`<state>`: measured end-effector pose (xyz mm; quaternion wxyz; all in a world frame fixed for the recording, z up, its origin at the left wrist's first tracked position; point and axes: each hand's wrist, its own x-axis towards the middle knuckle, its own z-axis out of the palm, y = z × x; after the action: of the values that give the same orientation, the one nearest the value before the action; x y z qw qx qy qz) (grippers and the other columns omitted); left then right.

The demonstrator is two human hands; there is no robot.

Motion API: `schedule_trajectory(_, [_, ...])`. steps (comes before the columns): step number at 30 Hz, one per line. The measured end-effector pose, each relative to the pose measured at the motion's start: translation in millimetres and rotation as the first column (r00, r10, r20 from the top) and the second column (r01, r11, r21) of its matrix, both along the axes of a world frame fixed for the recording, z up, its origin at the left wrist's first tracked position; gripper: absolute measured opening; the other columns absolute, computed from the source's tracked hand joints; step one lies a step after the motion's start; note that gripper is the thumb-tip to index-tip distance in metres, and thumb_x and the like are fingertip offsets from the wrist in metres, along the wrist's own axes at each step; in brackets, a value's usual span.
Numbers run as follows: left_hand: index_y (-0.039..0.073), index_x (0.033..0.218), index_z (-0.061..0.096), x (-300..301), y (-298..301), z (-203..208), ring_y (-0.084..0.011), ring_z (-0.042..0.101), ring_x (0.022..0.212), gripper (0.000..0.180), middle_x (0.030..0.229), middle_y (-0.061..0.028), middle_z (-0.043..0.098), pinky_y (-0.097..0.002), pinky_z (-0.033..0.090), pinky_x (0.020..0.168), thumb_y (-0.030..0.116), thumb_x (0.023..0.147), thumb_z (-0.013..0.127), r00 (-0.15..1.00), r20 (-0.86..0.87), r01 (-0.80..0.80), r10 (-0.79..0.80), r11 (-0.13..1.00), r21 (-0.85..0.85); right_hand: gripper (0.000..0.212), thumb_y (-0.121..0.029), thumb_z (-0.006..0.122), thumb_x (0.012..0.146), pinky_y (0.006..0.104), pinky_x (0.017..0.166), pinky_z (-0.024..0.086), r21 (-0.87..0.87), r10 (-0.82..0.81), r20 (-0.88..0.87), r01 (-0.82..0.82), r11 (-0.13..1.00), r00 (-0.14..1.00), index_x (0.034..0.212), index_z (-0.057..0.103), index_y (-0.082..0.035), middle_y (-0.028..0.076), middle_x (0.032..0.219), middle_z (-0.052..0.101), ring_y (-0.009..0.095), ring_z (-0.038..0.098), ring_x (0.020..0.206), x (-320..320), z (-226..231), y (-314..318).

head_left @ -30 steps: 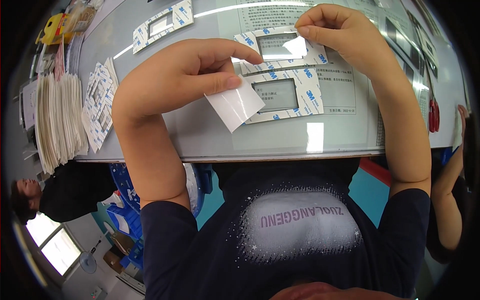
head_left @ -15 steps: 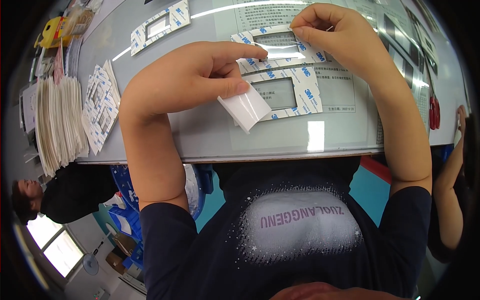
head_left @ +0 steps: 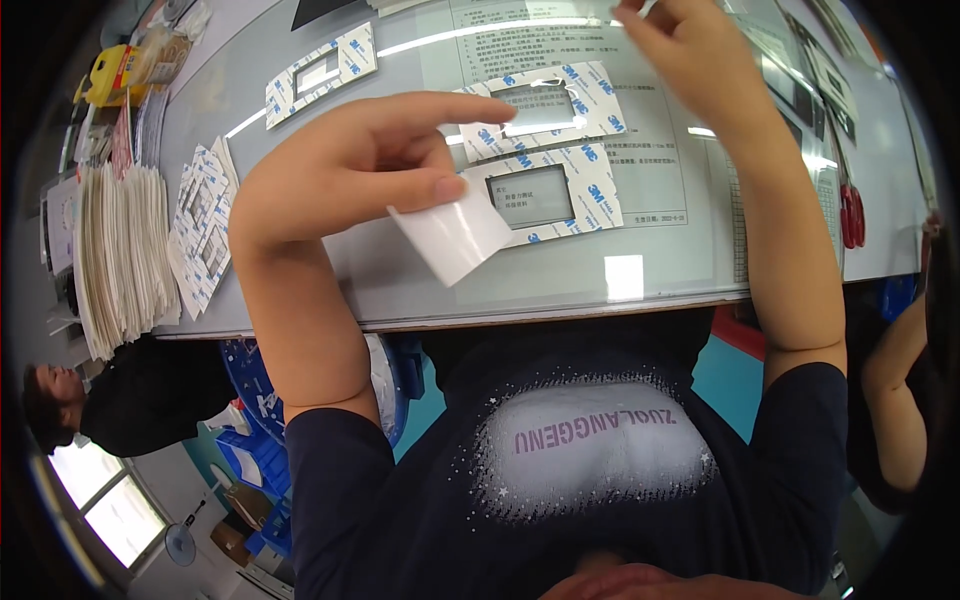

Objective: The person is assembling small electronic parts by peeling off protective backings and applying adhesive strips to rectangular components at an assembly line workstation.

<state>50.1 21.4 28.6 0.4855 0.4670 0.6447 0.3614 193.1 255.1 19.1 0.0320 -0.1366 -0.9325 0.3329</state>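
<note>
My left hand (head_left: pixel 375 165) pinches a small glossy white sheet (head_left: pixel 455 238) between thumb and bent fingers. Its index finger stretches out to the upper rectangular frame (head_left: pixel 598 98), which is white with blue-printed backing and has a window. A second such frame (head_left: pixel 595 190) lies just below it, its left part behind the white sheet and my hand. My right hand (head_left: pixel 672 40) is raised at the top edge, beyond the upper frame. Its fingertips are close together, slightly blurred and partly cut off, so what they hold, if anything, does not show.
Another frame (head_left: pixel 350 57) lies at the far left. Further left are a pile of similar frames (head_left: pixel 203 225) and a thick stack of pale sheets (head_left: pixel 120 260). Red-handled scissors (head_left: pixel 852 215) lie at the right. Printed paper (head_left: pixel 660 195) lies under the frames. People are on both sides.
My right hand has moved up and away from the upper frame's corner. My left hand has drawn slightly left and down with the white sheet, uncovering more of the lower frame's window.
</note>
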Motion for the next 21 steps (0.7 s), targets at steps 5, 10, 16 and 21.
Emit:
schedule_trajectory(5, [-0.018,0.135,0.054,23,-49,24,-0.0051,0.051,0.052,0.064,0.066,-0.001,0.058,-0.0196,0.032,0.051,0.008,0.079,0.071,0.91,0.21,-0.406,0.358,0.875,0.265,0.03,-0.006,0.067,0.093,0.0329,0.076,0.053,0.089,-0.024,-0.342,0.058,0.994,0.939,0.122,0.066,0.0,0.013,0.102,0.067,0.024,0.063,0.081,2,2,34])
schedule_trajectory(10, [-0.016,0.13,0.054,28,-177,2,-0.0166,0.061,0.062,0.054,0.071,-0.0108,0.064,-0.0266,0.046,0.06,0.007,0.084,0.071,0.953,0.172,-0.295,0.251,0.9,0.32,0.024,-0.007,0.072,0.089,0.0349,0.077,0.052,0.291,-0.077,-0.744,0.426,0.857,0.663,0.112,0.07,0.0,0.013,0.097,0.068,0.025,0.064,0.084,21,5,146])
schedule_trajectory(16, [-0.002,0.141,0.052,84,-312,4,-0.0042,0.053,0.074,0.051,0.084,0.0013,0.059,-0.0187,0.041,0.066,0.014,0.097,0.071,0.412,-0.305,-0.911,0.859,0.379,-0.164,0.043,-0.027,0.074,0.088,0.0428,0.095,0.052,0.206,-0.401,-0.419,0.515,0.832,0.815,0.119,0.07,0.003,0.025,0.119,0.07,0.04,0.067,0.108,16,-47,161])
schedule_trajectory(21, [-0.003,0.142,0.055,87,-356,-29,-0.0231,0.062,0.123,0.048,0.135,-0.0172,0.064,-0.034,0.047,0.105,0.019,0.101,0.066,0.138,-0.798,-0.979,0.587,0.202,-0.02,0.031,-0.024,0.069,0.089,0.0442,0.089,0.054,0.361,-0.397,-0.353,0.515,0.778,0.847,0.111,0.076,-0.003,0.022,0.104,0.073,0.038,0.07,0.099,-4,-42,148])
